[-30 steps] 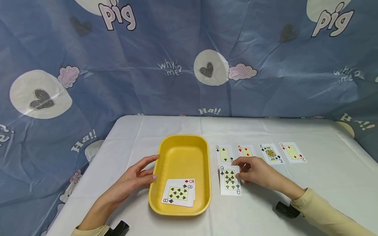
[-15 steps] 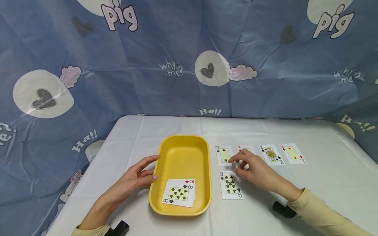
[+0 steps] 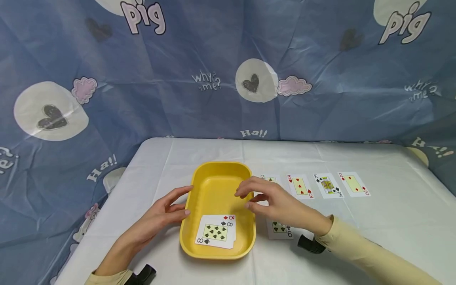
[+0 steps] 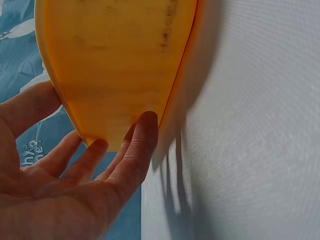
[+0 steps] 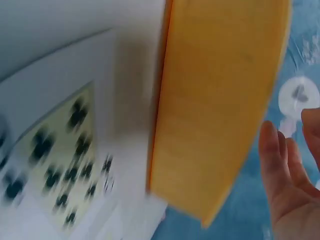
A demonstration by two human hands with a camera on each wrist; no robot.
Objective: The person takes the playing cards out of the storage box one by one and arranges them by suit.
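In the head view my left hand (image 3: pixel 158 215) rests against the left side of a yellow tray (image 3: pixel 188 233), its fingers extended. The left wrist view shows those fingertips touching the tray's outer wall (image 4: pixel 120 85). My right hand (image 3: pixel 272 200) hovers over the tray's right rim, fingers loosely bent and holding nothing. Inside the tray's near end lies an eight of spades (image 3: pixel 215 232), covering most of a red diamond card (image 3: pixel 229 218). The nine of clubs (image 3: pixel 281 231) lies right of the tray, partly hidden by my right hand and blurred in the right wrist view.
Behind my right hand a two of clubs (image 3: pixel 269 178) is partly covered. To its right lie a three of hearts (image 3: pixel 300 187), a king of spades (image 3: pixel 327 185) and a two of diamonds (image 3: pixel 354 184). A blue printed curtain (image 3: pixel 213 107) hangs behind the white table (image 3: pixel 392 206).
My right hand first held the nine of clubs, then released it on the table below the two of clubs. It has since moved left over the tray's rim. My left hand stays put.
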